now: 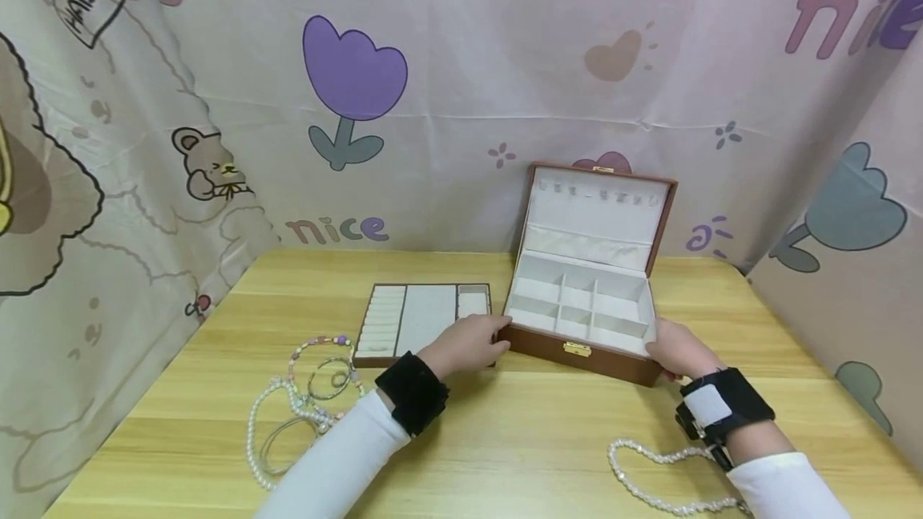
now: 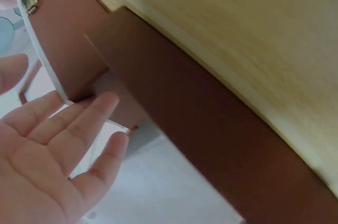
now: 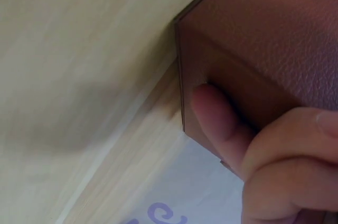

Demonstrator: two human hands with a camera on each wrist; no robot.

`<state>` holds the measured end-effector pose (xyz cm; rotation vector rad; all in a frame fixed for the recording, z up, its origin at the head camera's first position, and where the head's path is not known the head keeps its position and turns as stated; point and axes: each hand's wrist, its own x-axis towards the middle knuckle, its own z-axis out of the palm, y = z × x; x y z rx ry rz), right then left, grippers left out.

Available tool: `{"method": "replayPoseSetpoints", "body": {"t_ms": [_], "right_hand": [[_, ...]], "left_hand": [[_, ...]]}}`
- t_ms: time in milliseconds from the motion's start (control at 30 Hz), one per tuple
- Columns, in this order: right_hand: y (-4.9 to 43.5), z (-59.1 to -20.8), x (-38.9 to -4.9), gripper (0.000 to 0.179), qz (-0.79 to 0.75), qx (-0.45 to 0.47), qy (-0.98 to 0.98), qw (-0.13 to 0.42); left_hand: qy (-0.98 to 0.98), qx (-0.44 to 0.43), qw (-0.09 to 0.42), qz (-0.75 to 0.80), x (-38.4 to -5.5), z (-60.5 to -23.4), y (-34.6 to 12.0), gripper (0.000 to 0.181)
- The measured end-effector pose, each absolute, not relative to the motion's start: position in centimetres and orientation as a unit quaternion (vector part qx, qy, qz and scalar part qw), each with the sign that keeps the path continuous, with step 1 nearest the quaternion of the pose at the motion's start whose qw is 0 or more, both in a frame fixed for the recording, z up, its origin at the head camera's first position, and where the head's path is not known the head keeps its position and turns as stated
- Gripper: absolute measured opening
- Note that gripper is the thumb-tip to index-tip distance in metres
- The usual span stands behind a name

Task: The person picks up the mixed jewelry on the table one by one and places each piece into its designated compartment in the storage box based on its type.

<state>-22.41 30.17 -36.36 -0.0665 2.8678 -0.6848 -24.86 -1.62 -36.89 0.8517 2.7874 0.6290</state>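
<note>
An open brown jewelry box (image 1: pixel 570 349) with pale divided compartments stands right of center, its lid (image 1: pixel 598 207) leaning back. At its left front corner, my left hand (image 1: pixel 472 343) touches the edge with its fingertips; the left wrist view shows loosely extended fingers (image 2: pixel 79 134) and an uncovered palm. My right hand (image 1: pixel 681 349) holds the right front corner, with bent fingers (image 3: pixel 216 113) against the brown side wall in the right wrist view. Left of the box lies a jewelry tray (image 1: pixel 430 319) with ring rolls and a flat panel, partly behind my left hand.
A colorful beaded strand (image 1: pixel 295 363), a pearl necklace (image 1: pixel 252 431) and several bangles lie at the left, partly hidden by my left sleeve. Another pearl necklace (image 1: pixel 634 489) lies near the front, by my right wrist. A patterned curtain (image 1: pixel 461 102) hangs behind the wooden table (image 1: pixel 490 447).
</note>
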Motion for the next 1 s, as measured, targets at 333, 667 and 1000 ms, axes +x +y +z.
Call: {"method": "replayPoseSetpoints", "body": {"t_ms": [333, 667, 1000], "right_hand": [[29.8, -36.3, -21.7, 0.044, -0.223, -0.036, 0.968, 0.106], [30.0, -36.0, -21.1, 0.048, -0.22, -0.039, 0.967, 0.119], [29.8, -36.1, -21.3, 0.051, -0.217, -0.042, 0.967, 0.129]], "left_hand": [[0.931, 0.323, 0.05, 0.159, -22.7, -36.9, -2.7, 0.046], [0.931, 0.34, 0.038, 0.125, -21.2, -36.5, -2.8, 0.046], [0.928, 0.359, 0.033, 0.099, -20.3, -36.3, -3.4, 0.046]]}}
